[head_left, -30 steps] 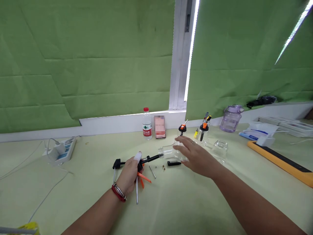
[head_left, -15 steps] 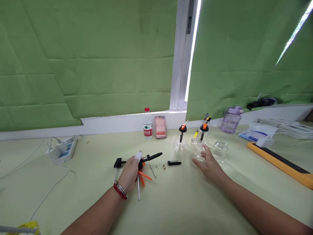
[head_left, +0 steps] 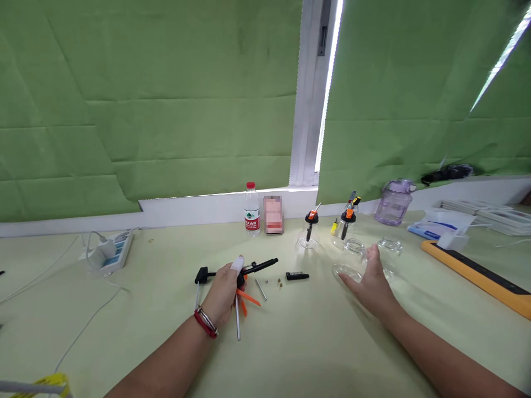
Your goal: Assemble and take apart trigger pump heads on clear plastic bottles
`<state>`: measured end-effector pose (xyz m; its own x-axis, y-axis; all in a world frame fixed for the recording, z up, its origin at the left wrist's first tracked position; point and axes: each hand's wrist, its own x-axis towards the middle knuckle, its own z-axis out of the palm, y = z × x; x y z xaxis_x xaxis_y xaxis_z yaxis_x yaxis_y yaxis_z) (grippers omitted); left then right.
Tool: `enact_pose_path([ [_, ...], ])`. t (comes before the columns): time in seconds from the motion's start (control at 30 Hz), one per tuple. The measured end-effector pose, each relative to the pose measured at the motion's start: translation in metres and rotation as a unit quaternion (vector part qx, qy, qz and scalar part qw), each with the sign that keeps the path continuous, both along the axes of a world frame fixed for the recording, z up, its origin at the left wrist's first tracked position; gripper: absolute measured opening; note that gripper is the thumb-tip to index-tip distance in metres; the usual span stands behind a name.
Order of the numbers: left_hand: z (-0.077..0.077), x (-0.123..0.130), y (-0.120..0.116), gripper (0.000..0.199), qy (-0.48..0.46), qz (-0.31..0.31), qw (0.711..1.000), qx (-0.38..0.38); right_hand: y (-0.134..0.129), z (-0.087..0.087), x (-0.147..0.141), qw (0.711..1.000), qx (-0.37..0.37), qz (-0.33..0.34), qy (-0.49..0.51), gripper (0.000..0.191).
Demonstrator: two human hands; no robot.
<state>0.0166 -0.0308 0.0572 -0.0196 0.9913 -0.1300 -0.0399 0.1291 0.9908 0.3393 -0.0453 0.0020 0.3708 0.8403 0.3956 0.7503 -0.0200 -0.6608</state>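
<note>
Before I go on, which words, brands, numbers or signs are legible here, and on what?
None reads with certainty.
Bottle: white characters on red label, too small to read.
Pink panel: pixelated, unreadable.
Blue packet: any print is too small.
Tool in the left hand: no text visible.
Jar by the right hand: no text visible.

The rod (head_left: 265, 265) is black — the strips (head_left: 251, 299) orange.

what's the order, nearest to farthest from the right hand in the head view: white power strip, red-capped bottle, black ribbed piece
1. Black ribbed piece, left of the right hand
2. Red-capped bottle, farther left and back
3. White power strip, far left
</note>
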Motion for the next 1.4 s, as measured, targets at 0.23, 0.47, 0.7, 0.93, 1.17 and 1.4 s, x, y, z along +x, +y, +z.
enact_pose_path([
  [0.23, 0.012, 0.006, -0.028, 0.024, 0.133, -0.079, 0.965, 0.21, -0.036, 0.047, -0.05, 0.975, 0.075, 0.205, -0.039, 0.058],
  [0.47, 0.012, 0.003, -0.049, 0.054, 0.401, -0.166, 0.729, 0.529, -0.047, 0.073, -0.1, 0.754, -0.194, 0.431, 0.456, 0.053],
  [0.7, 0.009, 0.002, -0.035, 0.056, 0.436, -0.15, 0.649, 0.605, -0.034, 0.079, -0.108, 0.722, -0.13, 0.397, 0.552, 0.026],
  [0.93, 0.014, 0.012, -0.043, 0.029, 0.257, -0.172, 0.893, 0.327, -0.032, 0.067, -0.099, 0.834, -0.11, 0.383, 0.381, 0.024],
  [1.17, 0.011, 0.023, -0.034, 0.034, 0.097, -0.217, 0.97, -0.044, -0.018, 0.036, -0.102, 0.911, -0.128, 0.343, 0.191, 0.022],
  [1.4, -0.003, 0.009, -0.023, 0.029, 0.196, -0.293, 0.927, -0.126, -0.002, 0.001, -0.109, 0.907, -0.171, 0.338, 0.184, 0.014],
])
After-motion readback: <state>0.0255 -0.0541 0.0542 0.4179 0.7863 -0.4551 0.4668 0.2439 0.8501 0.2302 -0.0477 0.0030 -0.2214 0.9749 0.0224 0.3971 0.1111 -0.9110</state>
